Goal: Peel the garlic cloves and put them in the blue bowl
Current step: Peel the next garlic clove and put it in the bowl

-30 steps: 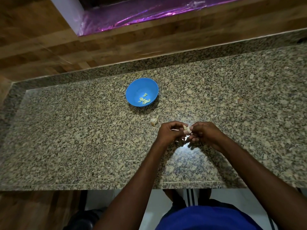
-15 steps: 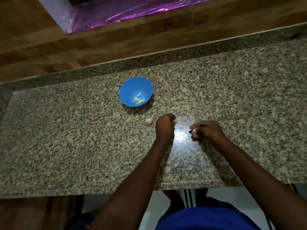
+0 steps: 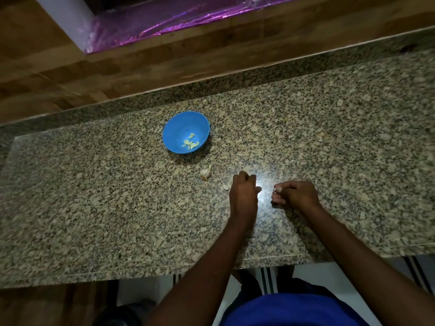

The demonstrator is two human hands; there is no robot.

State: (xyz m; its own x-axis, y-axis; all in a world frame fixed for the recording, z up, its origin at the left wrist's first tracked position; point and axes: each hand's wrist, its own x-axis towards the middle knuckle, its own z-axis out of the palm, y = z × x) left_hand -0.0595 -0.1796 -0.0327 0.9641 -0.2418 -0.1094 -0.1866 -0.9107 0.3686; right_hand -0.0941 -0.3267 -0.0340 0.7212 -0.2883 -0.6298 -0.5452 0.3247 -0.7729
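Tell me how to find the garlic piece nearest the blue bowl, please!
Start at the blue bowl on the speckled stone counter. Come toward the person from the bowl's near right side, and there lies a pale, papery garlic piece, touching nothing. It is plumper than the thin pale sliver lying beside the left hand, and it is closer to the bowl.

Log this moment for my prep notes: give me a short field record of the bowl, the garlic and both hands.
bowl: blue, upright on the counter, several peeled cloves inside
loose garlic: unpeeled, on the counter between bowl and left hand
skin scrap: just left of the left hand
left hand: fingers curled, contents hidden
right hand: pinches a clove
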